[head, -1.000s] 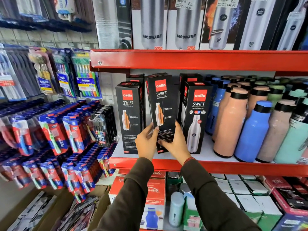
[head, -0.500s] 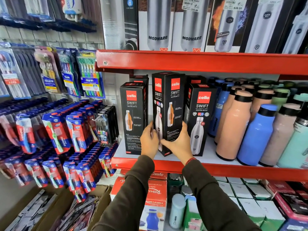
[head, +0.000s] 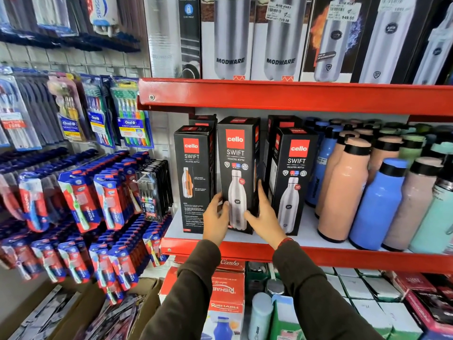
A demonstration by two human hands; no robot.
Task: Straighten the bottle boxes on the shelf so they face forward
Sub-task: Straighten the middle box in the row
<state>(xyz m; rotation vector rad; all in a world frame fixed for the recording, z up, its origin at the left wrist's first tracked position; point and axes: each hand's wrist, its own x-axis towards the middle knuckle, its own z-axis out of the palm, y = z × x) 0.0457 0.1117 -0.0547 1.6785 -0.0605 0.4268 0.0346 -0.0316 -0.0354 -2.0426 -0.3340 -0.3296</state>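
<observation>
Both your arms reach up and fwd, dark sleeves close together, wrists bent back. Your left hand (head: 215, 218) clasps the lower left edge of the middle box (head: 237, 173), thumb across its front. Your right hand (head: 266, 217) holds the lower right edge, fingers straight up along the side. The box stands upright between your hands on the shelf (head: 318, 239), silver-bottle front facing you. Just left of your left hand stands the left box (head: 195, 177); just right of your right hand, the right box (head: 293, 179), angled a bit. Further right: loose bottles (head: 377, 204).
</observation>
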